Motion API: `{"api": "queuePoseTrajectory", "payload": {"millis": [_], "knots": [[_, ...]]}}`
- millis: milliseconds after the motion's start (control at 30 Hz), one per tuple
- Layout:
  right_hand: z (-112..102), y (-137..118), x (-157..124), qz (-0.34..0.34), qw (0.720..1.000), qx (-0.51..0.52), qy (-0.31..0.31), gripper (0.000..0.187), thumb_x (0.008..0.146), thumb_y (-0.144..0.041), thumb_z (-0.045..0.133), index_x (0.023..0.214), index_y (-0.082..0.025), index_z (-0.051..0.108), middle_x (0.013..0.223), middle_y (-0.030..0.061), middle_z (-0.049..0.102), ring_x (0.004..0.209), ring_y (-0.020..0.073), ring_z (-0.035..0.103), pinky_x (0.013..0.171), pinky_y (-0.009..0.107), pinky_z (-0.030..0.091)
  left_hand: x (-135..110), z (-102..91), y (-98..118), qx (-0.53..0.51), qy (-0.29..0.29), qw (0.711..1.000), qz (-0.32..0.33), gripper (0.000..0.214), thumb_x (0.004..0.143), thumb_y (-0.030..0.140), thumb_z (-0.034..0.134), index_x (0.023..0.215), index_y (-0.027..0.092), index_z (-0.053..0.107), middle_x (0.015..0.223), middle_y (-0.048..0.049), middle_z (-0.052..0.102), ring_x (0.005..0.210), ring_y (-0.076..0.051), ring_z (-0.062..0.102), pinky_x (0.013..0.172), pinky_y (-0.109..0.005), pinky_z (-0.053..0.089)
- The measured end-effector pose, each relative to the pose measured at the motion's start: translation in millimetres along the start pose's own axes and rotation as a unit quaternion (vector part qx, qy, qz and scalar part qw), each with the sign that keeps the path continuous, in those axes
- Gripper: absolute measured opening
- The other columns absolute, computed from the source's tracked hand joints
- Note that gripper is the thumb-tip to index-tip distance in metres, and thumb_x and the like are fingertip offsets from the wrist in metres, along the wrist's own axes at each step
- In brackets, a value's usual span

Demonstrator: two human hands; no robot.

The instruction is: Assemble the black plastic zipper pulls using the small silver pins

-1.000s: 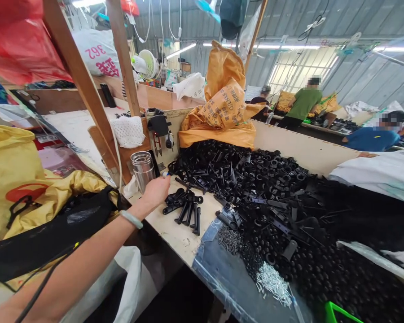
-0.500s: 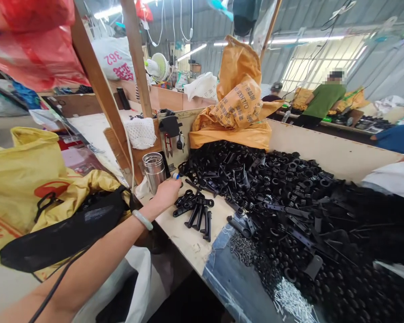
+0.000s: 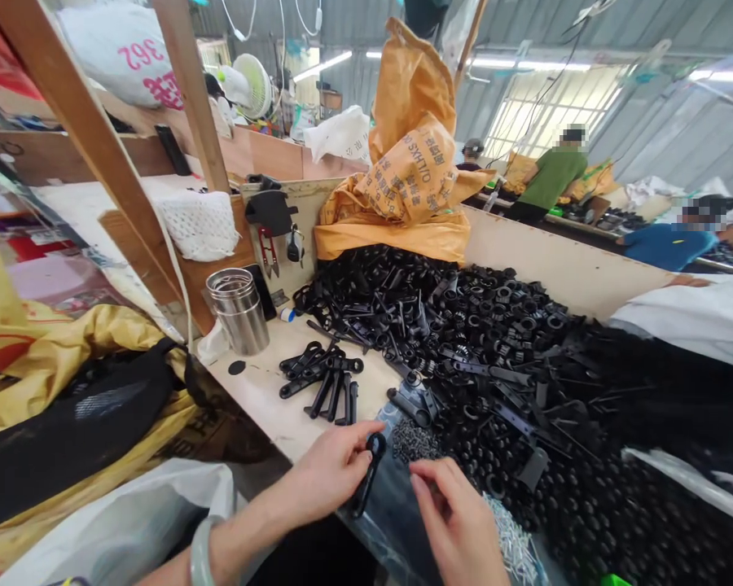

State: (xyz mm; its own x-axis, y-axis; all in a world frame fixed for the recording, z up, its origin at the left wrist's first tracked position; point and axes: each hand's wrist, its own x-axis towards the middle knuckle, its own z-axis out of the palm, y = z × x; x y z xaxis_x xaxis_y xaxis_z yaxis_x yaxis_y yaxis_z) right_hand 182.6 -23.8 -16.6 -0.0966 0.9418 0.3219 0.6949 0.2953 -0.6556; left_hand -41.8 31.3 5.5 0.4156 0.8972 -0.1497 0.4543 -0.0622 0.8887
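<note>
My left hand (image 3: 333, 472) is closed around a black plastic handle with a ring end (image 3: 374, 460), pinched between thumb and fingers above the dark blue work mat (image 3: 384, 533). To its right my right hand (image 3: 458, 513) has thumb and forefinger drawn together in a pinch; whether something small sits between the tips is hidden. Similar black ring-ended handles (image 3: 323, 378) lie in a small group beyond my left hand. A heap of small screws (image 3: 412, 439) sits just past the hands, and silvery pins (image 3: 510, 537) are piled beside my right hand.
A big heap of black plastic parts (image 3: 464, 325) spills from an orange sack (image 3: 397, 236). An open steel cup (image 3: 241, 313) stands at the left, with a small blue-and-white cap (image 3: 287, 315) nearby. Snips (image 3: 269, 251) hang on the board. Co-workers are beyond the partition (image 3: 537, 264).
My left hand has moved from beside the steel cup toward me and now grips a black handle. My right hand has come into view. The blue-and-white cap lies on the table. The view has turned right.
</note>
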Motion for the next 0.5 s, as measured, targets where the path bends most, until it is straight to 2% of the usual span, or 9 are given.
{"api": "queuePoseTrajectory", "payload": {"millis": [100,200,333,500], "knots": [[20.7,-6.4,20.2,-0.040,0.990,-0.137,-0.012,0.023,0.106,-0.031,0.044,0.104,-0.026,0.067,0.092,0.0031,0.066,0.072,0.0179,0.070,0.063,0.028,0.053,-1.7,10.9,-6.4,0.087,0.043,0.995,0.018,0.049,0.093,0.017,0.045,0.139,0.022,0.063,0.113,-0.0074,0.078,0.100,-0.024,0.072,0.091,-0.033,0.053],[29.9,-7.5,35.4,-0.057,0.973,-0.220,-0.051,0.022,0.102,-0.021,0.046,0.092,-0.025,0.065,0.088,0.0018,0.063,0.073,0.0181,0.069,0.062,0.028,0.049,-1.4,11.6,-7.6,0.090,0.038,0.995,0.019,0.053,0.095,0.014,0.042,0.145,0.023,0.057,0.123,-0.0098,0.076,0.108,-0.025,0.073,0.097,-0.035,0.053],[34.5,-2.4,38.3,-0.055,0.971,-0.226,-0.060,0.020,0.098,-0.014,0.048,0.089,-0.023,0.062,0.088,0.0013,0.063,0.076,0.0171,0.068,0.063,0.027,0.045,2.8,14.9,-9.5,0.096,0.032,0.994,0.033,0.056,0.094,0.012,0.041,0.148,0.022,0.053,0.124,-0.0112,0.076,0.111,-0.027,0.072,0.099,-0.037,0.054],[35.7,1.0,33.4,-0.041,0.976,-0.208,-0.041,0.017,0.097,-0.015,0.048,0.087,-0.023,0.060,0.084,0.0002,0.061,0.072,0.0159,0.066,0.062,0.027,0.042,7.9,20.4,-11.4,0.122,0.050,0.990,0.045,0.052,0.095,0.013,0.041,0.143,0.022,0.057,0.126,-0.0116,0.073,0.115,-0.026,0.070,0.102,-0.037,0.053]]}}
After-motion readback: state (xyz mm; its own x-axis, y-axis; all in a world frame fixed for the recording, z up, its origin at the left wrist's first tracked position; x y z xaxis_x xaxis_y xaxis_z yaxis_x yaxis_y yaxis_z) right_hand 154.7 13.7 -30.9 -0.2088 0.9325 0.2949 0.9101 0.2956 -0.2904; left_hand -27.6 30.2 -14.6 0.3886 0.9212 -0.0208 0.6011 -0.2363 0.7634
